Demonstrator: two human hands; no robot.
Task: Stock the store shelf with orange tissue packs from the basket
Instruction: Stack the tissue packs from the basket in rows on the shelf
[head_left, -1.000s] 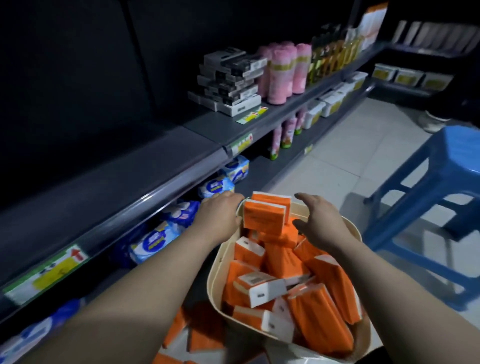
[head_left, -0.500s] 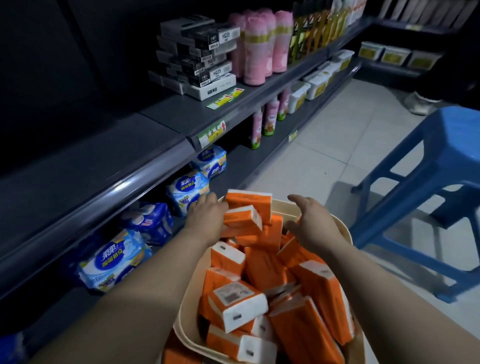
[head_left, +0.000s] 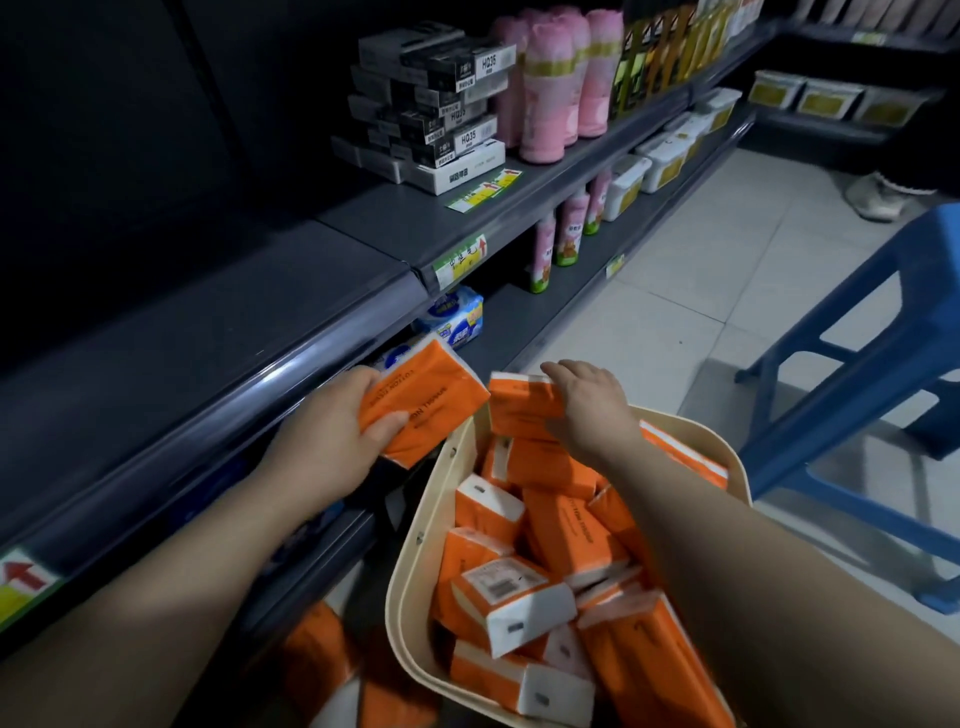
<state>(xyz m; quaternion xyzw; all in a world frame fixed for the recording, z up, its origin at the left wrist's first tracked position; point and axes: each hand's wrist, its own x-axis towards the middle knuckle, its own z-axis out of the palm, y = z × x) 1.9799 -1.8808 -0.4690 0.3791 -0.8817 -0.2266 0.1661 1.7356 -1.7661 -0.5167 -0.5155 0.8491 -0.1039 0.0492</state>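
Observation:
A cream basket (head_left: 415, 525) in front of me holds several orange tissue packs (head_left: 566, 530). My left hand (head_left: 327, 441) grips one orange pack (head_left: 431, 395) lifted out to the left of the basket, just in front of the edge of the dark grey shelf (head_left: 208, 343). My right hand (head_left: 592, 405) grips another orange pack (head_left: 519, 405) standing at the basket's far rim. The shelf surface beside my left hand is bare.
Black and white boxes (head_left: 436, 104) and pink rolls (head_left: 550, 88) stand further along the shelf. Blue tissue packs (head_left: 457, 317) lie on the lower shelf. A blue plastic stool (head_left: 883, 338) stands on the tiled floor at right. More orange packs (head_left: 332, 670) lie below the basket.
My left hand has lifted an orange pack out of the basket and moved it left toward the shelf edge. My right hand has closed on the pack at the basket's far rim.

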